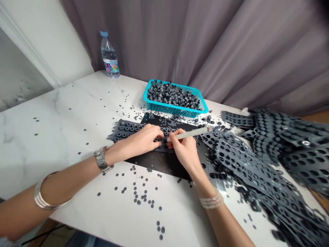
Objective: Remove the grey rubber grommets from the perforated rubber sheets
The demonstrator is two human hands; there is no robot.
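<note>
Left hand (pixel 144 139) pressed fingers-down on dark rubber sheet (pixel 128 128) of moulded rings, lying on black mat (pixel 156 161) mid-table. Right hand (pixel 183 149) closed around pale stick tool (pixel 189 134), tip at sheet just beside left fingertips. Teal basket (pixel 177 110) of loose rings behind; punched-out sheets (pixel 269 161) heaped right; water bottle (pixel 110 56) far left on marble table (pixel 64 113).

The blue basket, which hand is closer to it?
Right. The right hand, holding a white stick, is just in front of the blue basket. The left hand presses on the rubber sheet, farther left of the basket.
</note>
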